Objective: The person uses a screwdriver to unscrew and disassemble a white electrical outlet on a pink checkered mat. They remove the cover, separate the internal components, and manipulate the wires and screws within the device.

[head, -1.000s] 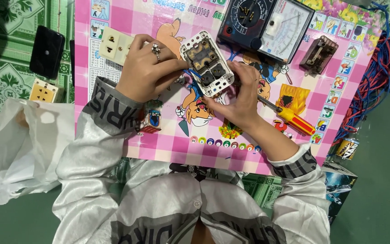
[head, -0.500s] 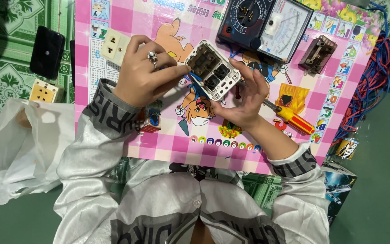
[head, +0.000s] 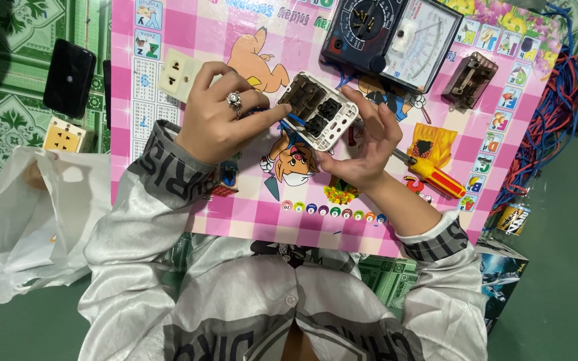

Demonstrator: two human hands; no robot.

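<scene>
My right hand (head: 362, 144) grips a white wall switch plate (head: 318, 110) from below and behind, back side up, showing dark modules and a blue wire. My left hand (head: 222, 117), wearing a ring, reaches to the plate's left edge with its index finger at the blue wire. Both hands are above a pink checkered cartoon board (head: 168, 40).
An analog multimeter (head: 396, 37) lies at the board's top, a brown switch part (head: 469, 77) to its right, a yellow and red screwdriver (head: 433, 175) under my right wrist. A cream socket (head: 177, 73), black phone (head: 68, 77), yellow socket (head: 63, 137), white bag (head: 28, 220), wire bundle (head: 556, 100).
The switch plate has tilted and shifted slightly to the right in my hands. My left index finger has come up against its left edge.
</scene>
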